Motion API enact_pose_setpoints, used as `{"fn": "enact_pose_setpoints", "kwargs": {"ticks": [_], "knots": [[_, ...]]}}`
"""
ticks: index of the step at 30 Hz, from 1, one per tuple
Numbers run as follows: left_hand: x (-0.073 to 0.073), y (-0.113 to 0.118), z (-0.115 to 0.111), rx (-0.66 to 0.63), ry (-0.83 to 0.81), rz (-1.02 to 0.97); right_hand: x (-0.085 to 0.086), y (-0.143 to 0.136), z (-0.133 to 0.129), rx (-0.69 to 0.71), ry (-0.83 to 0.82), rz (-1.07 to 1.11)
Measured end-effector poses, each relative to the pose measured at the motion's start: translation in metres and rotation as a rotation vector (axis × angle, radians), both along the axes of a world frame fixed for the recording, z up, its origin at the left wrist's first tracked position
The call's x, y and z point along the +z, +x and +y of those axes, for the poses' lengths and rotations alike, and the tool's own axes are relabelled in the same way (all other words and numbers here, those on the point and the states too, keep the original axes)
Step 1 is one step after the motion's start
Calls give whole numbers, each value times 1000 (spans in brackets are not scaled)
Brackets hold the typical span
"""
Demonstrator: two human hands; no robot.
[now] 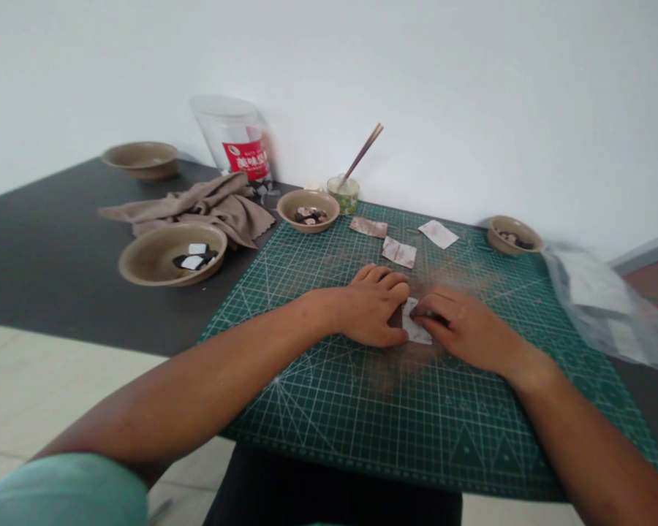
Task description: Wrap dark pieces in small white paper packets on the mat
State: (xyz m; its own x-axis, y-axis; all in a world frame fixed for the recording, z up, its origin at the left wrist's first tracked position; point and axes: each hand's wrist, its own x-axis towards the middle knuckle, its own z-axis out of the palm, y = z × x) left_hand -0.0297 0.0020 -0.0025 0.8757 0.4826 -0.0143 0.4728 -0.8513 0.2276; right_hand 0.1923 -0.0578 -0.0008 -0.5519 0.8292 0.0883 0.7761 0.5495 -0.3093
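Note:
On the green cutting mat [329, 394], a small white sheet [417, 329] with brown smudges lies between my two hands. My left hand [373, 303] rests flat at its left side, fingers stretched out, thumb and index finger at the sheet's edge. Over the sheet's right part, my right hand [458, 325] is closed in a pinch, fingertips down against it. Something small and dark seems to be in that pinch, mostly hidden by the fingers. Brown dust is spread on the mat around both hands. Farther back lie a brown-stained sheet [369, 227], a smudged sheet [399, 253] and a cleaner white sheet [439, 234].
A bowl of small pieces [308, 228] stands at the mat's back left, beside a green cup [343, 196] holding a stick. Another bowl [514, 250] and a plastic bag [608, 314] are right. Leftward are a cloth [197, 207], a clear jar [235, 139] and two bowls [142, 272].

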Motion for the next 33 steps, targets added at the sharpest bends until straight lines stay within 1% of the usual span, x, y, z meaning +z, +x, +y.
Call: {"fn": "enact_pose_setpoints", "kwargs": {"ticks": [2,3,7,11,13,16,17,21,26,30,33], "knots": [[1,0,-1,0,-4,10,-1,-2,0,-60,24,0],[2,0,-1,-2,-5,15,-1,-3,-1,-67,24,0],[2,1,-1,-7,2,16,-1,-5,-2,-6,-12,-2],[1,0,0,-5,13,19,0,-3,-2,-90,45,-30],[1,0,0,-4,14,16,0,-3,-3,-71,20,-29],[1,0,0,-5,-1,18,0,-4,-4,3,-25,-7],[1,0,0,-5,-5,21,0,-4,-4,3,-20,-3],[1,0,0,-3,-5,21,-4,-4,-2,-89,48,0],[1,0,0,-9,-1,22,-5,-7,-2,-47,25,-3],[3,0,-1,-4,9,27,-2,-4,-2,-120,66,-36],[3,1,-1,-12,7,22,-1,-4,-2,-45,3,-15]]}}
